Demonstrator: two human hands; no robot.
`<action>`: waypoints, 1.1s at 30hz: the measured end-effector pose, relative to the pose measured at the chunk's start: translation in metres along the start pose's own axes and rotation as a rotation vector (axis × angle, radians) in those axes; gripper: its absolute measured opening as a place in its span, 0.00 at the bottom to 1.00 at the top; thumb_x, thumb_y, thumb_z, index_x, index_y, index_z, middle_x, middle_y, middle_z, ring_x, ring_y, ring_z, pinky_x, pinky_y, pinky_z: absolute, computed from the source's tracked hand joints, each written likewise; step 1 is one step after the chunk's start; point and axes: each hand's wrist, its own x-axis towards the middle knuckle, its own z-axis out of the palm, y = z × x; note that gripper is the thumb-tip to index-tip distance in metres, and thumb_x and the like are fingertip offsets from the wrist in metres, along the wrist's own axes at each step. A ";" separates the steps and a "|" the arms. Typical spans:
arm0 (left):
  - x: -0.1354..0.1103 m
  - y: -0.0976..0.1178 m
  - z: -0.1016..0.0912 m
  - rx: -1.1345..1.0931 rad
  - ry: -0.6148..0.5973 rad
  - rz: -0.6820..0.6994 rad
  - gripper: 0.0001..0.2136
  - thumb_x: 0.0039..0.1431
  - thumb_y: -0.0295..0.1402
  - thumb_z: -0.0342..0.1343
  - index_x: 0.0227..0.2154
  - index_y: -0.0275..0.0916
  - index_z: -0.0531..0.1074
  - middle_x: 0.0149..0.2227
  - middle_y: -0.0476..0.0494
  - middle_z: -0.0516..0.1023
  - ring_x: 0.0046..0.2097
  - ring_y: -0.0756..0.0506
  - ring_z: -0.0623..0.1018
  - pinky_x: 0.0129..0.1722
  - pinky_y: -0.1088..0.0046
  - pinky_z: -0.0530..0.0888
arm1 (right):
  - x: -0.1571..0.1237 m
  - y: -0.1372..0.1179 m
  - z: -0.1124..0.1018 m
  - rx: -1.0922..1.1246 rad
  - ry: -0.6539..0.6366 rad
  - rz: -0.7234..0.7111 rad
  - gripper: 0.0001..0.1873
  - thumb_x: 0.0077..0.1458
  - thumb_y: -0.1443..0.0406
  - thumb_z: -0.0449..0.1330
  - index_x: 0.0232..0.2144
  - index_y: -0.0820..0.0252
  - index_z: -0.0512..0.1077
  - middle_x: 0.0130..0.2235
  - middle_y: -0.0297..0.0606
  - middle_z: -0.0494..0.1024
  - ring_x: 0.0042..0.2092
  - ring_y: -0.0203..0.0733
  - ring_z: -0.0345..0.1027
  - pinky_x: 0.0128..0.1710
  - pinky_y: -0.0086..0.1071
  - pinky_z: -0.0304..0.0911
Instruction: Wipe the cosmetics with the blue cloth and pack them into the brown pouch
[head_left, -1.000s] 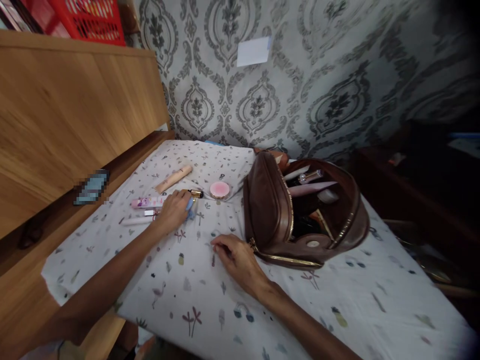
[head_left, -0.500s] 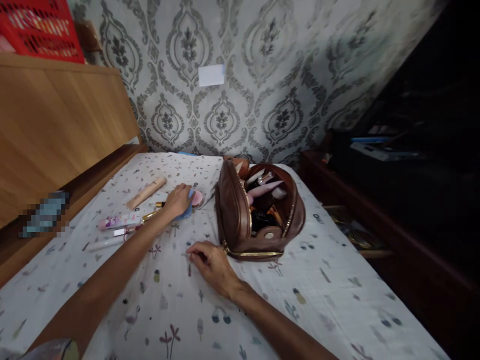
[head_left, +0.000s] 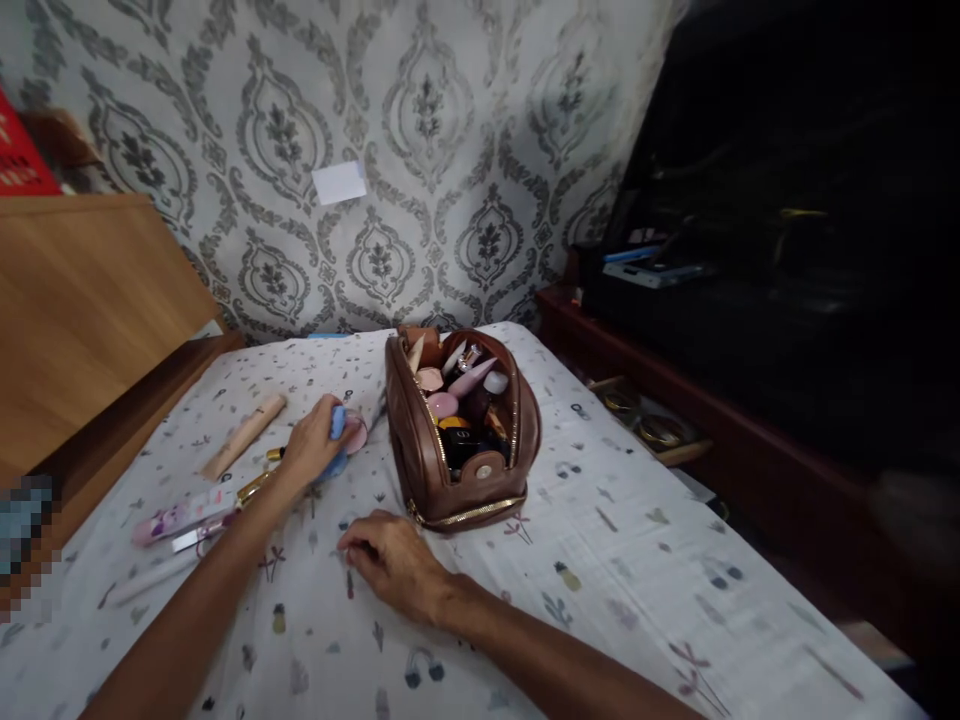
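Observation:
On the patterned white sheet, my left hand (head_left: 316,440) closes its fingers on a small blue thing (head_left: 337,425) whose kind I cannot make out. A round pink compact-like item (head_left: 355,432) lies right beside its fingertips. My right hand (head_left: 394,560) rests on the sheet, fingers loosely curled with nothing seen in them, just in front of the bag's near left corner. The brown makeup bag (head_left: 420,440) stands unzipped, holding several tubes, a black case (head_left: 466,445) and pink round items.
Left of my left hand lie a beige tube (head_left: 244,437), a gold-coloured tube (head_left: 255,487), a pink-and-purple tube (head_left: 176,517) and a white slim stick (head_left: 154,578). A wooden board (head_left: 97,330) borders the left side; a dark red ledge (head_left: 645,390) runs along the right.
The view has turned rightward, so everything sits further left. My left hand's fingers have closed around the blue thing and raised it slightly. My right hand stays curled near the bag.

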 end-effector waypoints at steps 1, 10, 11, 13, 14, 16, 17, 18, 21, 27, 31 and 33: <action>-0.003 0.002 0.000 -0.019 0.030 0.039 0.16 0.63 0.46 0.49 0.46 0.41 0.67 0.42 0.42 0.77 0.42 0.40 0.77 0.41 0.66 0.71 | 0.000 0.000 0.000 0.000 0.008 0.003 0.11 0.54 0.73 0.58 0.37 0.59 0.78 0.34 0.37 0.80 0.38 0.39 0.71 0.41 0.28 0.62; -0.042 0.013 -0.012 -0.092 0.082 0.193 0.14 0.68 0.43 0.45 0.40 0.42 0.71 0.39 0.44 0.75 0.43 0.42 0.76 0.44 0.66 0.71 | -0.003 -0.004 -0.004 0.050 0.130 0.056 0.18 0.55 0.72 0.54 0.48 0.59 0.70 0.35 0.37 0.79 0.32 0.37 0.69 0.35 0.28 0.65; -0.047 0.014 -0.013 -0.085 0.074 0.211 0.14 0.69 0.42 0.44 0.37 0.42 0.71 0.37 0.45 0.74 0.42 0.42 0.76 0.43 0.66 0.71 | -0.003 -0.004 -0.004 0.052 0.137 0.053 0.19 0.55 0.72 0.54 0.49 0.60 0.70 0.36 0.38 0.78 0.33 0.38 0.69 0.36 0.28 0.66; -0.056 0.016 -0.012 -0.039 0.051 0.253 0.15 0.70 0.41 0.42 0.32 0.42 0.70 0.33 0.45 0.73 0.39 0.42 0.74 0.42 0.65 0.70 | -0.003 -0.004 -0.004 0.056 0.150 0.045 0.20 0.54 0.73 0.53 0.49 0.61 0.69 0.39 0.41 0.77 0.36 0.39 0.70 0.37 0.30 0.67; -0.059 0.017 -0.010 -0.005 0.035 0.275 0.16 0.70 0.40 0.42 0.30 0.42 0.69 0.32 0.45 0.73 0.38 0.42 0.74 0.41 0.65 0.70 | -0.002 -0.004 -0.004 0.058 0.157 0.042 0.20 0.54 0.74 0.53 0.49 0.62 0.69 0.41 0.42 0.76 0.37 0.40 0.71 0.38 0.30 0.68; -0.062 0.018 -0.006 0.055 0.015 0.307 0.16 0.70 0.39 0.42 0.31 0.41 0.71 0.33 0.43 0.73 0.38 0.40 0.73 0.41 0.63 0.70 | -0.002 -0.004 -0.004 0.057 0.171 0.038 0.20 0.53 0.74 0.53 0.49 0.61 0.69 0.42 0.43 0.75 0.38 0.41 0.70 0.39 0.32 0.68; -0.062 0.018 -0.003 0.070 0.009 0.317 0.15 0.69 0.39 0.43 0.34 0.40 0.72 0.35 0.42 0.74 0.40 0.39 0.73 0.42 0.61 0.71 | -0.002 -0.004 -0.004 0.055 0.178 0.037 0.20 0.53 0.74 0.52 0.48 0.61 0.69 0.43 0.42 0.74 0.38 0.41 0.70 0.40 0.33 0.68; -0.061 0.018 -0.001 0.072 0.003 0.323 0.15 0.69 0.40 0.43 0.39 0.40 0.73 0.39 0.40 0.75 0.43 0.38 0.73 0.45 0.60 0.71 | -0.002 -0.003 -0.004 0.057 0.182 0.034 0.20 0.53 0.74 0.52 0.48 0.60 0.69 0.43 0.42 0.74 0.38 0.41 0.70 0.41 0.34 0.68; -0.053 0.018 0.003 0.008 -0.058 0.321 0.18 0.69 0.42 0.45 0.53 0.39 0.70 0.51 0.37 0.74 0.53 0.38 0.73 0.53 0.58 0.70 | -0.002 -0.001 -0.002 0.067 0.196 0.020 0.21 0.53 0.75 0.52 0.49 0.60 0.69 0.44 0.43 0.73 0.38 0.41 0.69 0.42 0.35 0.69; -0.048 0.023 0.003 -0.059 -0.125 0.265 0.17 0.67 0.44 0.46 0.49 0.39 0.72 0.46 0.39 0.75 0.48 0.39 0.76 0.49 0.60 0.73 | -0.003 0.004 0.003 0.111 0.240 0.059 0.21 0.53 0.74 0.52 0.49 0.58 0.66 0.40 0.38 0.73 0.34 0.39 0.69 0.40 0.34 0.68; -0.054 0.027 0.002 -0.054 0.007 0.225 0.14 0.67 0.44 0.46 0.40 0.39 0.71 0.40 0.40 0.73 0.44 0.39 0.74 0.45 0.60 0.72 | -0.004 0.004 0.005 0.183 0.229 0.119 0.28 0.53 0.74 0.53 0.56 0.57 0.59 0.36 0.35 0.74 0.29 0.37 0.67 0.36 0.32 0.68; -0.056 0.027 0.001 -0.055 0.063 0.225 0.14 0.68 0.43 0.46 0.37 0.40 0.70 0.39 0.41 0.72 0.43 0.40 0.73 0.45 0.61 0.71 | -0.003 0.004 0.006 0.215 0.229 0.141 0.31 0.53 0.74 0.53 0.60 0.56 0.55 0.38 0.36 0.76 0.29 0.37 0.68 0.35 0.32 0.68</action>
